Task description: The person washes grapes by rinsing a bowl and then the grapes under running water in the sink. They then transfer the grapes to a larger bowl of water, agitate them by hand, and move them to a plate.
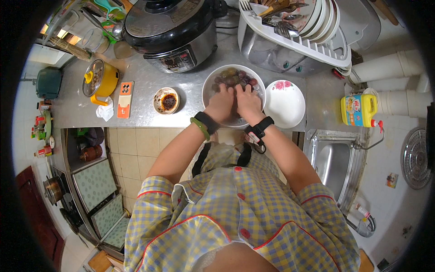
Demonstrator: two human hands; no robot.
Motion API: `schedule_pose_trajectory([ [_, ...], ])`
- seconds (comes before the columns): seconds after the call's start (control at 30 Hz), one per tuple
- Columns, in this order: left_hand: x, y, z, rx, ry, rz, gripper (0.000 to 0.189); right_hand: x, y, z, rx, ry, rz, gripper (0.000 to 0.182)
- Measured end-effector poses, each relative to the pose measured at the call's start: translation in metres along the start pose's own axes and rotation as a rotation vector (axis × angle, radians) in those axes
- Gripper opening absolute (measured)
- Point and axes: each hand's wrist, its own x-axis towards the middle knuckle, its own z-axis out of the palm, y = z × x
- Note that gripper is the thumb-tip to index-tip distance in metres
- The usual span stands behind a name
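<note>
A large white bowl stands near the counter's front edge with what looks like water in it. Small red and green fruits are gathered towards its far side. My left hand reaches into the bowl from the left, fingers bent down by the fruits. Beside it, my right hand is in the bowl too, its fingers curled downward. The fingertips of both hands are hard to make out, so any grip on a fruit is unclear. Touching or nearly touching the bowl's right side is a white plate with pink flowers.
Left of the bowl are a small sauce bowl, an orange-and-white box, a crumpled tissue and a yellow pot. Behind stand an electric pressure cooker and a dish rack. A yellow jug and a sink are right.
</note>
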Motion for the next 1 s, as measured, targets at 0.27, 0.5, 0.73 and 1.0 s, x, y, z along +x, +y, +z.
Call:
schedule_pose_trajectory([
  [0.27,-0.020,0.005,-0.033,-0.128,0.077,0.073,0.068,-0.021,0.011,-0.036,0.307,0.068,-0.187,0.055],
  [0.5,-0.028,0.005,-0.017,0.114,-0.047,0.028,0.078,-0.040,0.009,-0.028,0.152,-0.147,-0.155,0.088],
  [0.73,-0.004,0.012,0.005,0.132,0.104,-0.029,0.063,-0.009,-0.007,0.001,0.040,0.052,-0.026,0.050],
  [1.0,-0.014,0.008,-0.025,-0.014,0.143,0.028,0.054,-0.013,0.004,-0.020,0.189,0.084,-0.191,0.054],
])
